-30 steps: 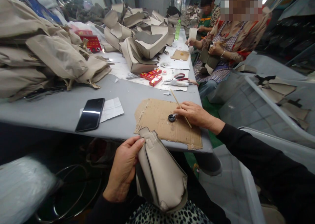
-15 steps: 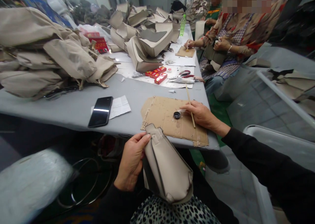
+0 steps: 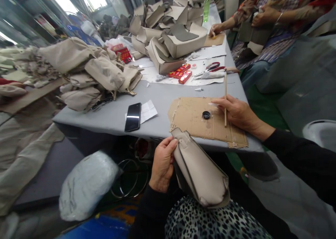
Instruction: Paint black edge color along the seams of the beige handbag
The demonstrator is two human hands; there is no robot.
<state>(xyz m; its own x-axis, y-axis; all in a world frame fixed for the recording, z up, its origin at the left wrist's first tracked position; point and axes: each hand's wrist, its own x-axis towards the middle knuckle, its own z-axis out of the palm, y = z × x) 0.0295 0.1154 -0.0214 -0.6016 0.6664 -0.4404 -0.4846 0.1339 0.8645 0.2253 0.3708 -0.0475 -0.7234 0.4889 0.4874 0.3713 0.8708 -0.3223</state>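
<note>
My left hand (image 3: 164, 162) pinches the narrow upper end of a beige leather bag piece (image 3: 203, 172), which slants down over my lap. In my right hand (image 3: 237, 114) is a thin wooden stick (image 3: 225, 100), held nearly upright between the fingers above a sheet of brown cardboard (image 3: 187, 109). A small round black pot (image 3: 206, 115) sits on the cardboard, just left of my right fingers. Its contents look dark. The stick's tip is apart from the pot.
A phone (image 3: 133, 117) lies on paper at the table's front. Beige bag parts (image 3: 183, 39) and fabric bags (image 3: 102, 70) are heaped behind. Red boxes (image 3: 185, 76) and red-handled scissors (image 3: 214, 66) lie mid-table. At right a co-worker's hand (image 3: 215, 29) rests over another cardboard piece.
The camera view has swung left, so the scene sits further right in the picture. Both hands keep their holds; the stick stands more upright.
</note>
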